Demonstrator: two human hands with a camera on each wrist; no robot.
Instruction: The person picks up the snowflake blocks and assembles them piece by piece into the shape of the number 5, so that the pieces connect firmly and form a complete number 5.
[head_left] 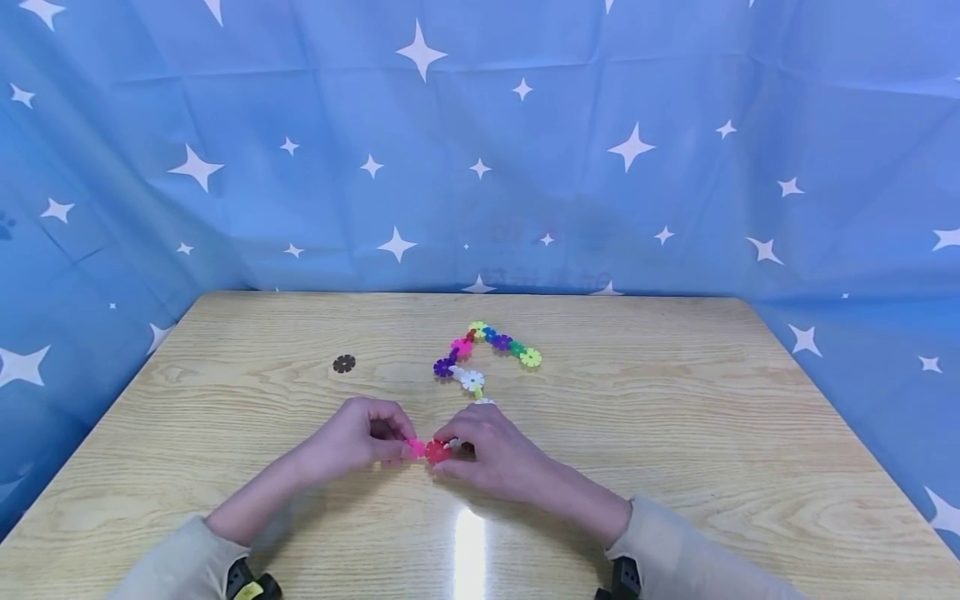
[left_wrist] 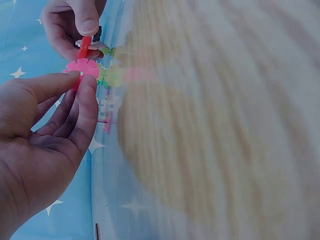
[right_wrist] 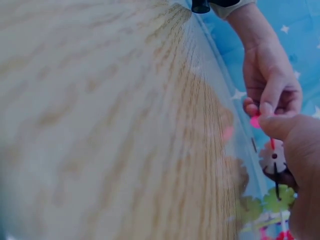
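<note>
In the head view my left hand pinches a pink notched plastic disc between thumb and fingers. Against it, edge to edge, sits a red notched disc, which my right hand grips from the other side. The left wrist view has the red disc turned nearly edge-on at the rim of the pink disc. Beyond my right thumb, the right wrist view reveals a white disc, a dark one and a yellow-green disc. How far the red and pink discs are slotted together I cannot tell.
A bent chain of coloured discs lies behind my right hand, its near end hidden by that hand. One loose dark disc lies on the wooden table, left of the chain. A blue starred cloth hangs behind.
</note>
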